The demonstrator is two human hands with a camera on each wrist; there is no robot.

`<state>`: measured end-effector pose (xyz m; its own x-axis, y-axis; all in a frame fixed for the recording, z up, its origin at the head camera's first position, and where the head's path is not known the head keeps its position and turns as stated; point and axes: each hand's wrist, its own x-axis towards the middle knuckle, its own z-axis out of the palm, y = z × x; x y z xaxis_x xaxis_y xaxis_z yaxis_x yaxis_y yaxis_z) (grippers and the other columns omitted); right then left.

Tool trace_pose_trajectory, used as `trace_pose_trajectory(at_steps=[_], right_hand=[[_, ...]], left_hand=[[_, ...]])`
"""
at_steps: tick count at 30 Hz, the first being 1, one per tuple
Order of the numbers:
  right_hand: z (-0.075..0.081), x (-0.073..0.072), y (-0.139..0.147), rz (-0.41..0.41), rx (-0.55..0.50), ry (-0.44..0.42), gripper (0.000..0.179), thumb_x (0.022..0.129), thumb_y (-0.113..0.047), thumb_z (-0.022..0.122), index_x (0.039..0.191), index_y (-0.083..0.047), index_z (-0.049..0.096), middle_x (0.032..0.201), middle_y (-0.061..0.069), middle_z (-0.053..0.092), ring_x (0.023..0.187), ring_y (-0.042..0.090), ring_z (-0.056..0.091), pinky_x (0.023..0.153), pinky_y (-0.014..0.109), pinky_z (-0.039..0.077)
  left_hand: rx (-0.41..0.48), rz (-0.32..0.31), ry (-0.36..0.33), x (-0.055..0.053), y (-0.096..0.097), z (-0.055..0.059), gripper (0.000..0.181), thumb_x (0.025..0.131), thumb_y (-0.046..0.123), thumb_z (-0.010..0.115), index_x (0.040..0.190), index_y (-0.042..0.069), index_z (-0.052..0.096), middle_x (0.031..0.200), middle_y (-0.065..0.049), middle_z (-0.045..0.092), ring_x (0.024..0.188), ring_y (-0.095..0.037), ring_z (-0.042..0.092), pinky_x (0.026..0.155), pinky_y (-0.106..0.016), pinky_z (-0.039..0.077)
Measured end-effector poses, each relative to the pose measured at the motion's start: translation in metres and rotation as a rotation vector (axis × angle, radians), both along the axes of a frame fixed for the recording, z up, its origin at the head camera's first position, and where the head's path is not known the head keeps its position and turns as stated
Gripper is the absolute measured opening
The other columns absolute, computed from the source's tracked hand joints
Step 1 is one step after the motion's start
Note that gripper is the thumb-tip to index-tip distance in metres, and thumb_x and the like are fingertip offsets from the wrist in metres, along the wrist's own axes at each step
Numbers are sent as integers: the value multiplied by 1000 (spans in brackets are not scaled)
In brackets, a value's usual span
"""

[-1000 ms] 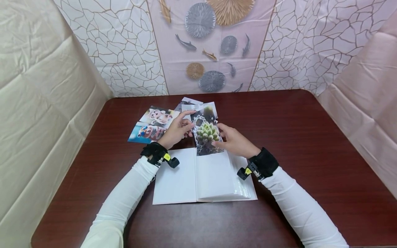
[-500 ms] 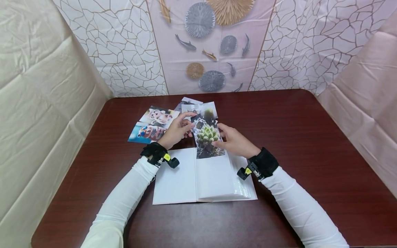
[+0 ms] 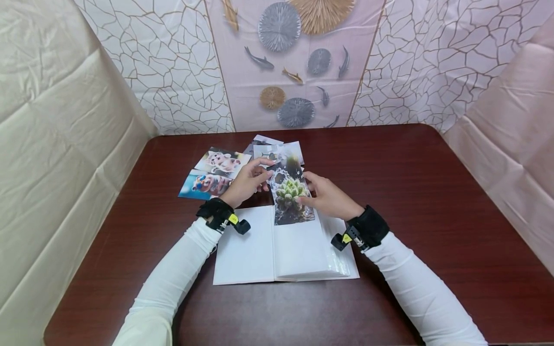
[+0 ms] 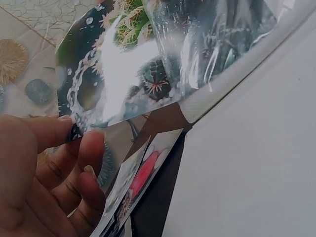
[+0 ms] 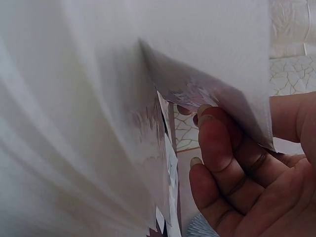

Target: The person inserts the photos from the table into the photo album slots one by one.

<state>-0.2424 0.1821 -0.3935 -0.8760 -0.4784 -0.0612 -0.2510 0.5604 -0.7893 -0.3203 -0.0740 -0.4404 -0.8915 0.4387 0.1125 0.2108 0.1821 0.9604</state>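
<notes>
A photo of a green succulent (image 3: 289,190) lies partway inside the clear sleeve of an open white photo album (image 3: 244,247). In the left wrist view, the sleeve's film covers one end of the photo (image 4: 106,81), while the other end sticks out past the top. My left hand (image 3: 247,181) pinches the photo's outer corner between thumb and finger. At the sleeve's mouth, my right hand (image 3: 331,196) grips the top edge of the album page (image 5: 212,64), with the thumb on one face and fingers on the other. The right fingertips are partly hidden behind the page.
Two photos of costumed animals (image 3: 212,185) lie left of my left hand. Several more photos (image 3: 266,142) overlap behind the album on the dark red-brown table (image 3: 411,192). A patterned cloth backdrop (image 3: 294,62) hangs along the far table edge.
The succulent photo has slid toward me, deeper into the album sleeve. My left hand has followed slightly with its fingertips; my right hand has stayed in place.
</notes>
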Motion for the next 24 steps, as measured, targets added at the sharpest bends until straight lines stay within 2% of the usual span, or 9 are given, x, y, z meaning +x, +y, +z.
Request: trace_pose_trajectory(at_steps=[4, 5, 6, 8, 10, 12, 13, 15, 24], right_hand=[[0, 0, -1, 2, -15, 2, 64, 99, -12, 65, 150, 3, 30, 69, 1, 39, 56, 17, 32, 59, 33, 31], [1, 0, -1, 3, -19, 3, 62, 99, -11, 66, 149, 3, 32, 68, 0, 38, 56, 17, 31, 59, 33, 31], [1, 1, -1, 3, -19, 7, 62, 99, -11, 66, 149, 3, 32, 70, 1, 44, 58, 17, 36, 61, 34, 33], [1, 1, -1, 3, -14, 19, 62, 99, -12, 66, 149, 3, 32, 82, 9, 58, 66, 21, 52, 66, 35, 37], [1, 1, -1, 0, -6, 28, 64, 99, -13, 66, 150, 3, 31, 108, 20, 66, 89, 30, 65, 75, 38, 45], [0, 1, -1, -6, 6, 34, 69, 99, -13, 66, 154, 4, 27, 139, 27, 57, 120, 37, 62, 87, 42, 49], [0, 0, -1, -6, 9, 34, 71, 99, -13, 66, 155, 4, 26, 144, 28, 53, 127, 39, 58, 91, 45, 50], [0, 0, 0, -9, 11, 28, 73, 99, -13, 66, 156, 4, 24, 148, 28, 49, 132, 40, 55, 97, 48, 51], [0, 1, 0, -11, 1, 5, 74, 100, -12, 65, 157, 4, 21, 149, 29, 47, 135, 41, 52, 100, 52, 50]], left_hand=[[0, -3, 12, 1, 0, -1, 29, 105, 17, 56, 133, 12, 59, 87, -4, 60, 67, -15, 62, 62, -31, 48], [1, -5, 16, 0, 0, -1, 28, 105, 17, 56, 132, 11, 59, 87, -4, 60, 67, -15, 62, 62, -31, 48], [0, -7, 18, 0, 0, -1, 27, 105, 17, 56, 131, 10, 60, 88, -4, 61, 67, -15, 62, 62, -30, 48], [-3, -16, 20, -1, 0, -1, 25, 105, 16, 56, 129, 8, 61, 91, -3, 61, 67, -15, 62, 62, -29, 48], [-7, -24, 20, -1, 1, -2, 25, 105, 16, 56, 127, 7, 63, 92, -2, 61, 67, -13, 61, 63, -27, 48], [-11, -32, 16, -1, 1, -1, 25, 105, 15, 55, 127, 6, 64, 93, -2, 61, 68, -12, 61, 63, -26, 48], [-12, -35, 15, -1, 2, -1, 25, 105, 15, 55, 127, 6, 64, 92, -2, 61, 68, -12, 61, 63, -25, 48], [-15, -37, 14, -1, 2, -1, 25, 105, 15, 56, 127, 6, 65, 90, -3, 61, 68, -12, 61, 62, -24, 48], [-41, -36, 2, 0, 1, -2, 24, 104, 17, 58, 125, 9, 67, 90, -3, 62, 70, -17, 61, 64, -26, 49]])
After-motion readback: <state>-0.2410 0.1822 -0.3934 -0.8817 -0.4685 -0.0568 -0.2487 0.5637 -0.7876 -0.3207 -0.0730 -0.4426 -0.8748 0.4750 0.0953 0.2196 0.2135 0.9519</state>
